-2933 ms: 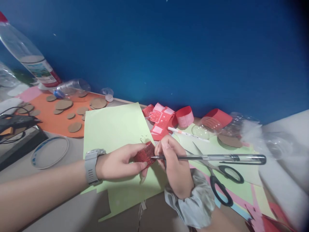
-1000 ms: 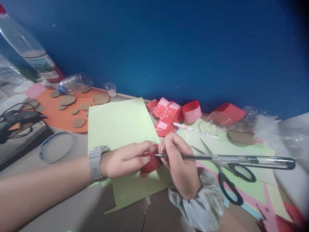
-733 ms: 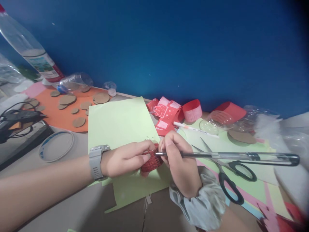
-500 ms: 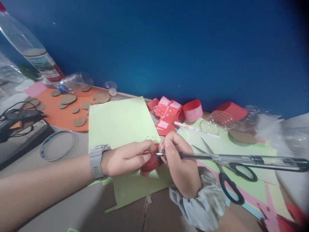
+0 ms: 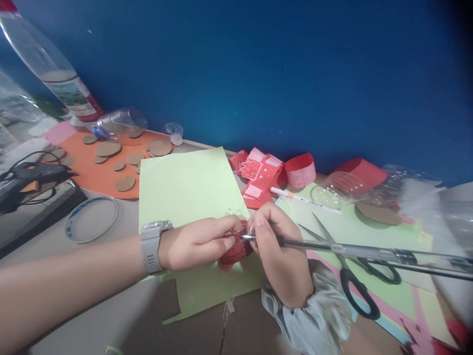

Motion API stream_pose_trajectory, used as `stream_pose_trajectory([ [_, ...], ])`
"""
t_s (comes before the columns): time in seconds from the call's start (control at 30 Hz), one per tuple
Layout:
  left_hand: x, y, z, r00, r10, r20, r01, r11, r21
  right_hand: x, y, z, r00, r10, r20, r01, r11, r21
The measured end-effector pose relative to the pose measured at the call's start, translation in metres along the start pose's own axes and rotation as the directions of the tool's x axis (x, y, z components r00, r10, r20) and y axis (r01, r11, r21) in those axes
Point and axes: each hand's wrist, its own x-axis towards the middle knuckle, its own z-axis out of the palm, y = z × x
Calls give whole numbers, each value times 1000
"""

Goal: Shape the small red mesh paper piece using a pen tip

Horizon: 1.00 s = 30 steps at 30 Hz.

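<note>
My left hand [image 5: 195,244], a grey watch on its wrist, pinches a small red piece with a grid pattern [image 5: 234,251] above a light green sheet [image 5: 185,190]. My right hand [image 5: 283,256], with a grey scrunchie at the wrist, grips a clear pen [image 5: 369,251]. The pen's tip touches the red piece and its barrel points off to the right. The two hands meet at the red piece, and fingers hide part of it.
Black-handled scissors [image 5: 354,276] lie open right of my hands on green and pink paper. Red paper cut-outs [image 5: 266,172] and a white marker [image 5: 306,199] sit behind. Cardboard discs [image 5: 125,183] lie on an orange sheet; plastic bottles [image 5: 59,74], a tape ring [image 5: 90,224], a glue gun [image 5: 33,172] at left.
My hands stay at the red piece with small pen movements on it; the pen's far end has swung lower and further right. The view has shifted slightly.
</note>
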Motion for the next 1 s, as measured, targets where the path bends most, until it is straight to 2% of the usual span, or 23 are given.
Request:
stream_pose_trajectory([
  [1.0, 1, 2, 0, 1000, 22, -4, -22, 1000, 10, 0, -1, 0, 999, -40, -13, 40, 999, -24],
])
